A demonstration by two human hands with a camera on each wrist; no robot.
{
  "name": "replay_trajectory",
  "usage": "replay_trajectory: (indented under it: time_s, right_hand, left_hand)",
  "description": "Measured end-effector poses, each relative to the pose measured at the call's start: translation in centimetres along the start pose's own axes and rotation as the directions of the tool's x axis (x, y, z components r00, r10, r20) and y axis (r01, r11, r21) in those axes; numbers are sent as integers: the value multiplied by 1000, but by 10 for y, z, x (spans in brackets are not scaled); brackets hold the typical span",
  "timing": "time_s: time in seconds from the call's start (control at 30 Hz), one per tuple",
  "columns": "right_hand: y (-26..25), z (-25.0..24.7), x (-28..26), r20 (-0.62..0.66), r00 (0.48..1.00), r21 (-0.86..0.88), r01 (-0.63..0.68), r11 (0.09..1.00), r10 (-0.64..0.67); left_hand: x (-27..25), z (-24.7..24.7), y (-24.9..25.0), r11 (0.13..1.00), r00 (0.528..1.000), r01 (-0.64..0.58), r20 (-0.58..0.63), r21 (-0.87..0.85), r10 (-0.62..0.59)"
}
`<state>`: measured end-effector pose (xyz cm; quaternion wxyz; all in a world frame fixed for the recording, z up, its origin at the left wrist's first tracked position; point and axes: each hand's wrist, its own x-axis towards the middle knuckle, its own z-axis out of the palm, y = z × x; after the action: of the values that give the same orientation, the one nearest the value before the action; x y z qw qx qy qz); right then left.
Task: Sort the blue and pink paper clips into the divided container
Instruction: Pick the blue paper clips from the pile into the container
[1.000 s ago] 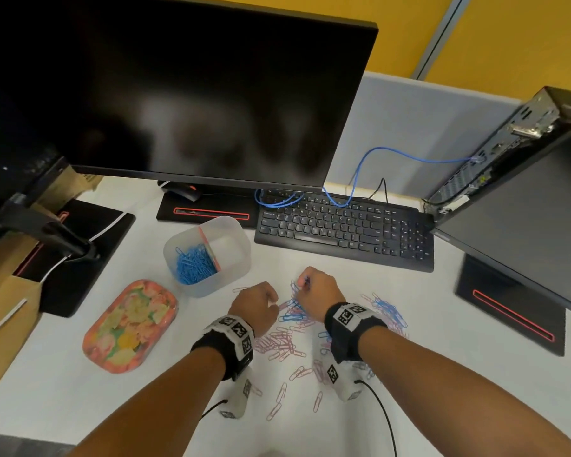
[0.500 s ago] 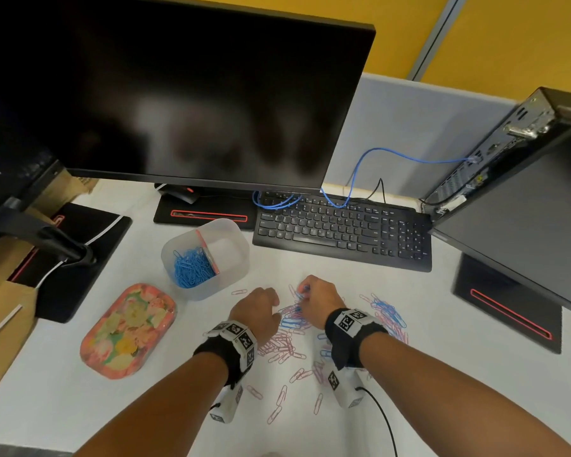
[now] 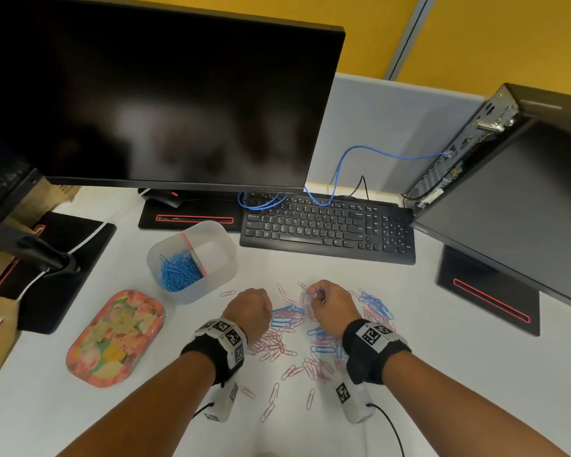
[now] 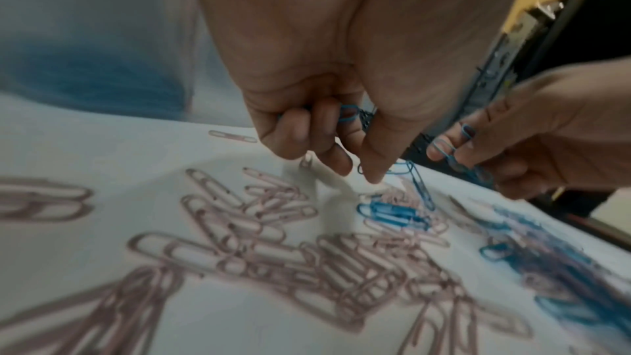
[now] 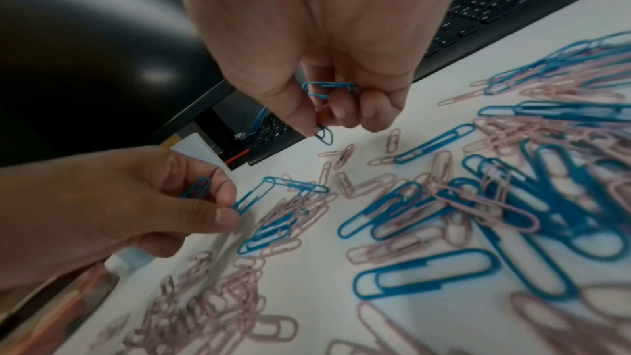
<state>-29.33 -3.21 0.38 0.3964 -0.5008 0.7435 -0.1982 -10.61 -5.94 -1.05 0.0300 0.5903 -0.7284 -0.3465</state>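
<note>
Blue paper clips (image 3: pixel 285 319) and pink paper clips (image 3: pixel 272 346) lie mixed in a loose heap on the white desk. My left hand (image 3: pixel 249 311) hovers at the heap's left edge, fingers curled round blue clips (image 4: pixel 350 115), thumb and forefinger pinching another blue clip (image 5: pixel 252 197). My right hand (image 3: pixel 330 305) is at the heap's far side, holding blue clips (image 5: pixel 328 87) in its curled fingers and pinching one more (image 5: pixel 324 134). The translucent divided container (image 3: pixel 223 258) stands far left of the hands; a pile of blue clips (image 3: pixel 178 273) fills its left compartment, the right compartment looks bare.
A flowered tray (image 3: pixel 114 336) lies left of my left forearm. A black keyboard (image 3: pixel 327 230) sits just beyond the heap, under a large monitor (image 3: pixel 159 100). A second monitor stand (image 3: pixel 488 291) is at the right, and a black arm base (image 3: pixel 47 262) at the left.
Both hands have stayed over the heap with only small shifts; the left hand has moved slightly toward the blue clips in the middle. The camera view has drifted a little.
</note>
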Motion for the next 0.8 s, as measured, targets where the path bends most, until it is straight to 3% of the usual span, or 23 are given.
replay_trajectory:
  time_s: [0.17,0.4,0.47,0.6,0.8]
  right_hand:
    - [-4,-1,-1,13,996,214,-87,973,87]
    - [-30,4,-6,141,965,488,-263,833,222]
    - [-43,5,-9,190,957,540,-289,791,220]
    - [-75,14,-9,309,939,590,-313,744,149]
    - [-139,40,-5,381,924,568,-241,787,8]
  left_hand:
    - [-13,-21,1,972,998,-20,-69,-235,4]
    - [-29,-41,-11,893,999,8,-45,-450,-31]
    - [-35,-55,-14,792,996,57,-18,-608,-85]
    - [-43,-87,-22,428,961,198,87,-882,-264]
    - [-45,-125,-33,290,902,156,16,-944,-430]
